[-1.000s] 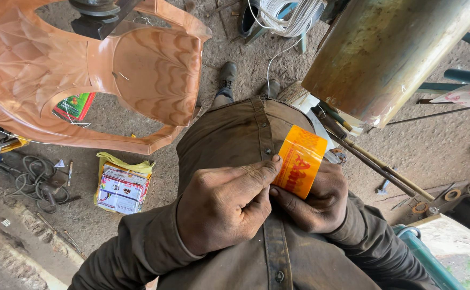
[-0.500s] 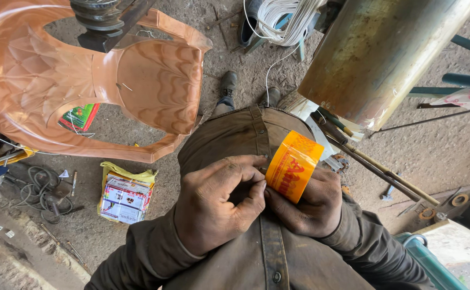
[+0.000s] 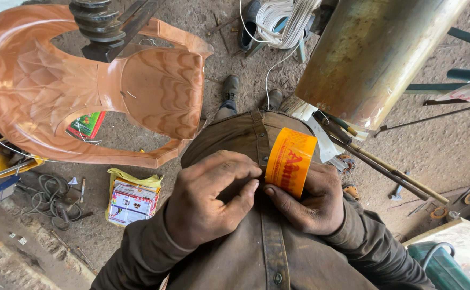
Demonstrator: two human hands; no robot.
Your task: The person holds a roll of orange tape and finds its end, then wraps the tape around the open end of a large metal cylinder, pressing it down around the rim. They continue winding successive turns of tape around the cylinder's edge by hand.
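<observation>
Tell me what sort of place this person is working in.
Probably a rough workshop or repair yard: a dirt floor strewn with scrap, a big rusty metal cylinder, a coil of white wire and loose cables beside a plastic chair.

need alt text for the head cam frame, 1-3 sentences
A person's right hand holds an orange roll of adhesive tape against a brown buttoned shirt, while the left hand picks at the roll's edge with its fingers. On the dirt floor around stand an orange plastic chair and a large metal cylinder.
</observation>
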